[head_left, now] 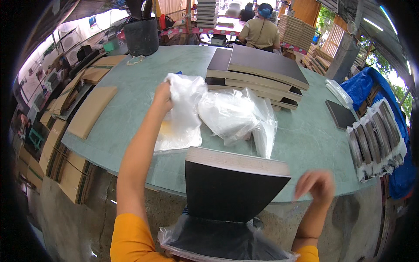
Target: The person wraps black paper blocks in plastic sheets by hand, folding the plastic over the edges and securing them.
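Note:
My left hand (163, 97) is closed on the edge of a clear plastic bag (187, 94), lifting it above a flat pile of clear bags (179, 139) on the table. Before me, a thick black book (231, 187) stands tilted by the table's near edge, its pale page block facing up. Below it lies another black book (209, 238) in clear plastic, close to my body. Off to the right of the standing book, my right hand (316, 185) hangs in the air, blurred, with loosely bent fingers and nothing visible in them.
Crumpled clear plastic (231, 113) lies mid-table, before stacked dark-covered books (268, 65). Plastic-wrapped books (377, 139) stand at the right edge near a blue tarp (399, 170). A brown cardboard piece (92, 111) lies left; a black bucket (141, 37) stands far left. Another person (260, 32) sits beyond.

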The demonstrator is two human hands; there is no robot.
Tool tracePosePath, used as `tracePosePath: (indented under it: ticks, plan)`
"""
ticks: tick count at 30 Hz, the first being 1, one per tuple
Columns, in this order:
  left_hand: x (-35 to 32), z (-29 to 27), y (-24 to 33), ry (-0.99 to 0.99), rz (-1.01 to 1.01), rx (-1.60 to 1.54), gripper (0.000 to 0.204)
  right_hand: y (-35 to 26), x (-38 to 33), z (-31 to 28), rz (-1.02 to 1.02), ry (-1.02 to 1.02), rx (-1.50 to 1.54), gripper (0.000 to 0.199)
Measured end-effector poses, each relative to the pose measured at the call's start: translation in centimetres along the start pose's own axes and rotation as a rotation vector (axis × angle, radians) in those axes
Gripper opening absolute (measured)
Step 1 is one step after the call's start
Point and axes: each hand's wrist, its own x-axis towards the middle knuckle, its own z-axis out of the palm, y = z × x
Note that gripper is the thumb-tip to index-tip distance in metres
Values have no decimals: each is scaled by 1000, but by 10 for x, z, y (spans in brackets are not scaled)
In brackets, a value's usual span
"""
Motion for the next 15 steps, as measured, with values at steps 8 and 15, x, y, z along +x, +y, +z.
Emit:
tracePosePath:
  ticks: [8,15]
  plan:
    - [-142,71,74,51,462,355,28,161,-105,147,777,-689,-20,68]
    - [-303,53,-35,-473,1083,1694,37,236,-166,148,969,-387,-594,70]
